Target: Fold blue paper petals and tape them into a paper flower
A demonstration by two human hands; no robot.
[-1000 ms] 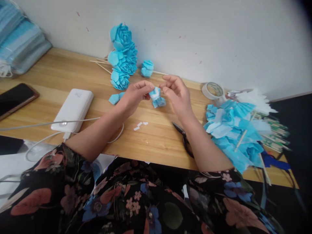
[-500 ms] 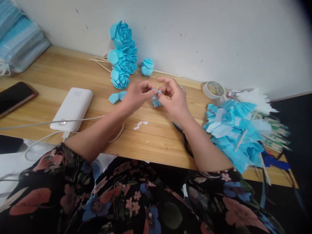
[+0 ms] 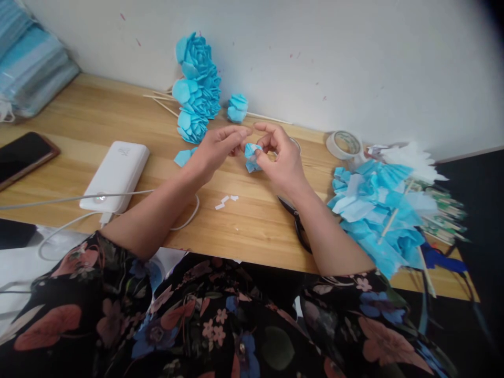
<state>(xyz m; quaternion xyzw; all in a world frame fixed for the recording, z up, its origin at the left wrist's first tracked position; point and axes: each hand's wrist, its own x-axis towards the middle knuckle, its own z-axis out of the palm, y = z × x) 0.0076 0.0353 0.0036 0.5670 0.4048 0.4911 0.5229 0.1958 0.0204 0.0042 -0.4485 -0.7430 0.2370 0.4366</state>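
Observation:
Between thumb and fingers, my right hand (image 3: 284, 161) holds a small blue crepe-paper flower (image 3: 251, 153). Just left of it, my left hand (image 3: 217, 149) has thumb and fingers pressed together; whether anything is pinched there is hidden. Loose blue paper petals (image 3: 184, 157) lie partly behind the left hand. A stack of finished blue paper flowers (image 3: 197, 89) on thin sticks rests against the wall, and another blue paper flower (image 3: 237, 107) on a stick lies beside it. White paper scraps (image 3: 224, 200) are on the table below my hands.
Black scissors (image 3: 298, 223) lie partly under my right forearm. Farther right are a tape roll (image 3: 343, 145) and a heap of blue crepe paper (image 3: 378, 210). A white power bank (image 3: 115, 176) with a cable and a phone (image 3: 25, 157) sit on the left.
My left hand has drawn its fingertips up and slightly left, off the small flower. The flower stays in my right hand and shows more of its top.

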